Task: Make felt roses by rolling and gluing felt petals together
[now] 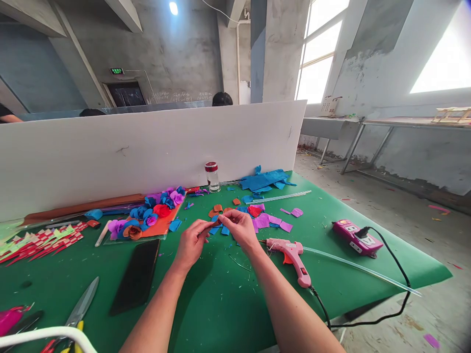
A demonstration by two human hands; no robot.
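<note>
Between the fingertips of both hands is a small brown-orange paper piece (pixel 216 220), partly hidden by the fingers. My left hand (pixel 192 242) pinches its left end, and the fingers of my right hand (pixel 238 229) are closed on its right end. Loose purple paper pieces (pixel 273 220) lie just beyond the right hand, among blue, red and orange ones. A pink hot glue gun (pixel 290 248) lies right of my right wrist, with a long clear glue stick (pixel 353 267) out of its back. Left of my left hand, paper flowers (pixel 152 215) are bunched on an orange sheet.
A black phone (pixel 135 277) and scissors (pixel 83 304) lie on the green table (pixel 221 314). A lidded glass jar (pixel 212 177) and blue crepe paper (pixel 265 180) stand before the white board (pixel 147 152). A pink power strip (pixel 357 238) with a black cord is at right.
</note>
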